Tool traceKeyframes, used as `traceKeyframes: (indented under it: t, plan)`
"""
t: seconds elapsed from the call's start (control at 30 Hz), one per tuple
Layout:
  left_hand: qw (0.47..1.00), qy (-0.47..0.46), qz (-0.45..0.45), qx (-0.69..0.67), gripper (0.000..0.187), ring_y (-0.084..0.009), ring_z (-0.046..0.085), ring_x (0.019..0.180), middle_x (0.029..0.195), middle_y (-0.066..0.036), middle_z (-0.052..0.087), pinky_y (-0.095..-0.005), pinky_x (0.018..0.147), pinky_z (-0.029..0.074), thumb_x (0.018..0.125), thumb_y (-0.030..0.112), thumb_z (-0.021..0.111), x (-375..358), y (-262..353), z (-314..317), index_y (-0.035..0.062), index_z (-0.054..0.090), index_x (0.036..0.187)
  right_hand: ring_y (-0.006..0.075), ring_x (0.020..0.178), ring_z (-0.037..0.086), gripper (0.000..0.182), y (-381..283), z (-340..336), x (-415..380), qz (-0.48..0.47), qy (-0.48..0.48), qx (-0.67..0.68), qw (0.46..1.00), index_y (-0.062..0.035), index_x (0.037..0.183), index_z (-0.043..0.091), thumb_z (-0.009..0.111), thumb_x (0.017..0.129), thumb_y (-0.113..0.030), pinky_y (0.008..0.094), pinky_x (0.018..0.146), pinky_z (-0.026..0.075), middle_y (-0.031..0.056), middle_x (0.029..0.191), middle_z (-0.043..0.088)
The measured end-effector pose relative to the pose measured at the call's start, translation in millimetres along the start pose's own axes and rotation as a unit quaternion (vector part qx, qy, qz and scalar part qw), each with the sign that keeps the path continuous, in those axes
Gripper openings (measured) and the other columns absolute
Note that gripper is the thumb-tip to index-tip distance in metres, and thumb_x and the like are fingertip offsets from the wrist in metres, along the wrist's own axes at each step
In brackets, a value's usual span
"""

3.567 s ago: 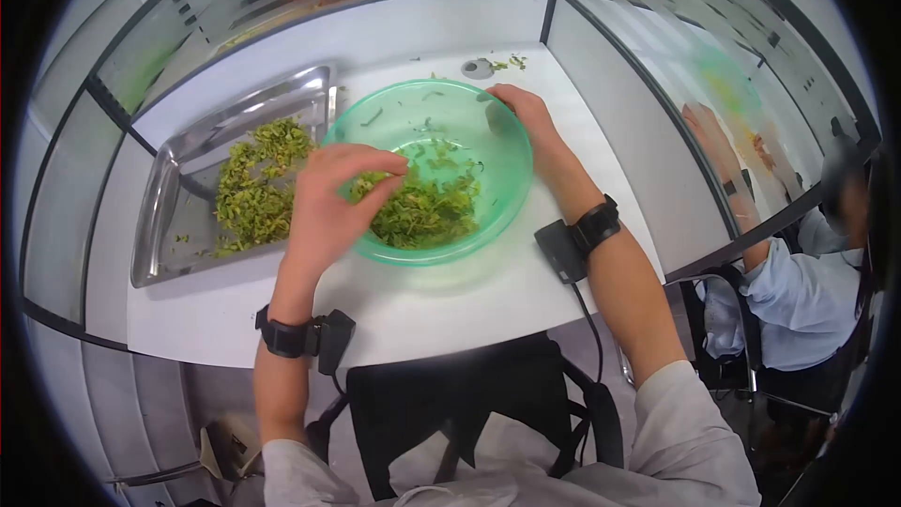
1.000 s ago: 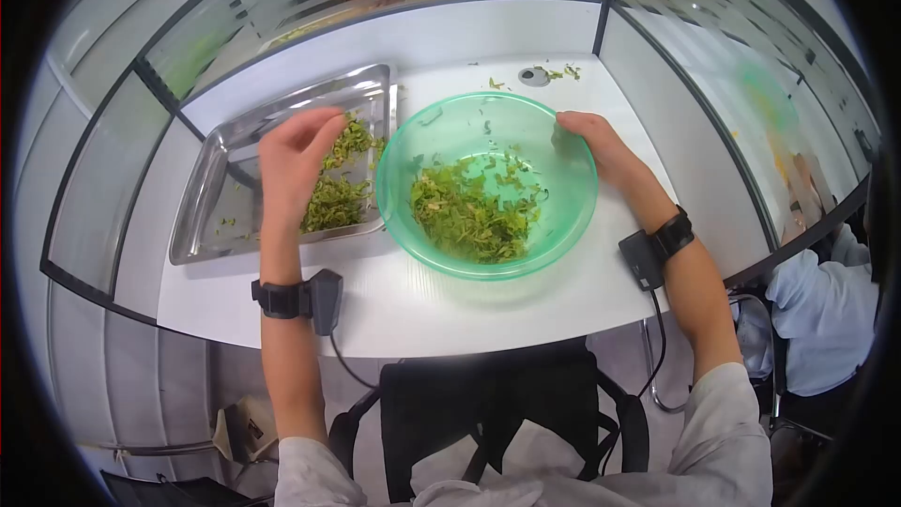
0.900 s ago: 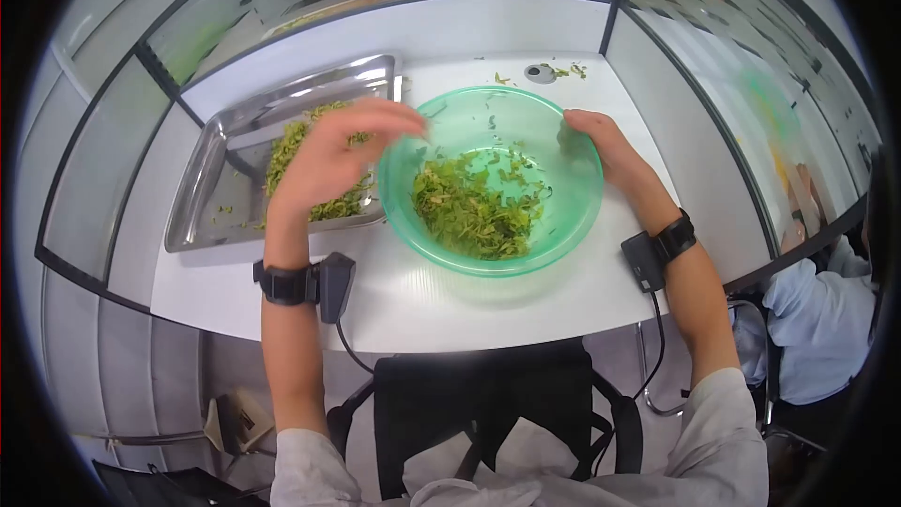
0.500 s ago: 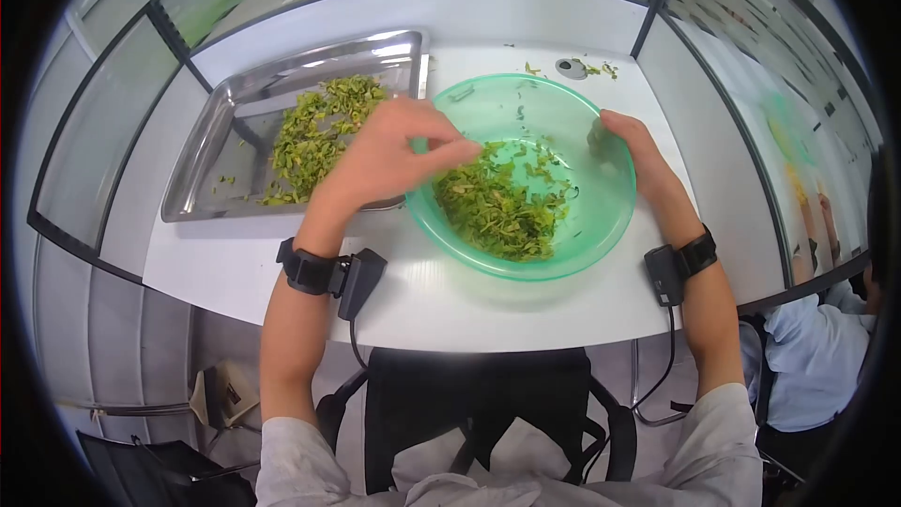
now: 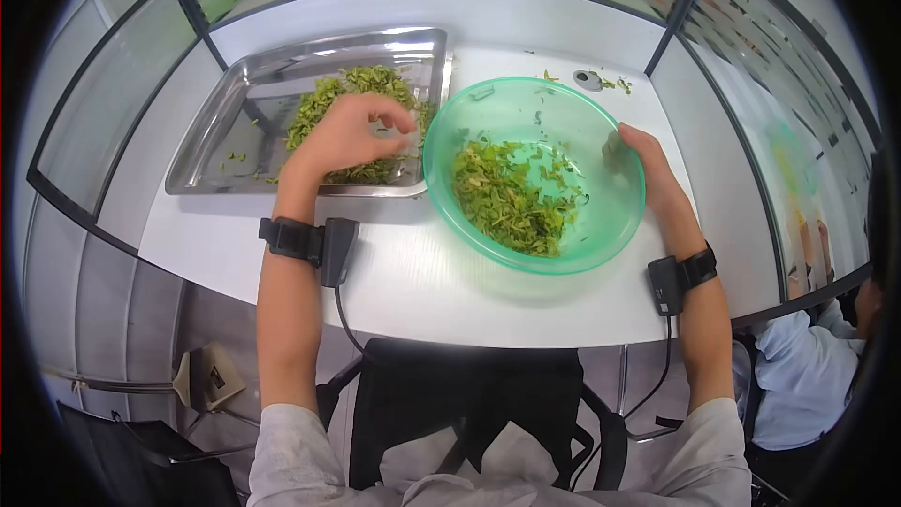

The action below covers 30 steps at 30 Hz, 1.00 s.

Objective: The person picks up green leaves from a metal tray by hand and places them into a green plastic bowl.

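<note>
My left hand (image 5: pixel 352 136) hovers over the metal tray (image 5: pixel 202 155), thumb and forefinger apart with nothing seen between them. Beneath and around it lie chopped green leaves (image 5: pixel 314 108), partly hidden by the hand. To the right stands a translucent green plastic bowl (image 5: pixel 615 225), tilted slightly toward me, with more chopped leaves (image 5: pixel 511 202) heaped at its near left side. My right hand (image 5: pixel 648 155) grips the bowl's right rim, thumb on top and the other fingers behind the wall.
White partitions with glass panes enclose the white table (image 5: pixel 394 272) on several sides. Leaf scraps lie near a round cable hole (image 5: pixel 587 81) at the back. Each wrist wears a black strapped device with a cable. At the far right sits another person in a light blue shirt (image 5: pixel 807 376).
My left hand has moved left from above the bowl's rim to above the tray, and its fingers have spread apart. My right hand keeps its grip on the bowl.
</note>
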<state>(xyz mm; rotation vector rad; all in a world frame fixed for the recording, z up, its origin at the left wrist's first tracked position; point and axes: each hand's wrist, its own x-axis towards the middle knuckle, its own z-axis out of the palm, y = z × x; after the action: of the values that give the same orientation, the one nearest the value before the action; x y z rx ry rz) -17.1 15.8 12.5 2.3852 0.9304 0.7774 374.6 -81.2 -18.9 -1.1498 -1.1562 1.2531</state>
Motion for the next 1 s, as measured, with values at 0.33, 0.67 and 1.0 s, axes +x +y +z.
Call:
traceKeyframes:
  t: [0.33,0.67,1.0]
  plan:
    - [0.984,-0.129,-0.08,0.096,0.021,-0.0227,0.064,0.074,0.078,-0.009,0.068,-0.0315,0.07,0.051,0.064,0.007,0.072,-0.7,-3.7,3.6,0.0041,0.069,0.085,0.0079,0.072,0.057,0.034,1.2,-2.6,0.3,0.002,-0.007,-0.01,1.0,-0.0009,0.099,0.062,0.055,0.093,-0.033,0.0236,0.065,0.048,0.0009,0.083,0.061]
    - [0.96,0.273,0.05,-0.048,0.01,-0.0139,0.06,0.071,0.087,-0.003,0.068,-0.0291,0.071,0.049,0.081,0.003,0.065,10.5,35.6,12.4,0.0047,0.067,0.09,0.0082,0.075,0.055,0.033,-0.3,-1.9,0.3,0.009,-0.019,-0.005,1.0,-0.0022,0.097,0.062,0.055,0.093,-0.035,0.0245,0.069,0.046,0.0007,0.084,0.06]
    - [0.983,0.137,0.013,-0.117,0.015,-0.0118,0.062,0.083,0.091,-0.005,0.069,-0.0282,0.08,0.048,0.081,0.004,0.067,12.3,21.4,12.5,0.0025,0.068,0.097,0.0088,0.073,0.056,0.033,2.7,-4.5,2.3,0.018,-0.021,0.005,1.0,-0.002,0.097,0.062,0.055,0.093,-0.034,0.0249,0.066,0.047,0.001,0.083,0.06]
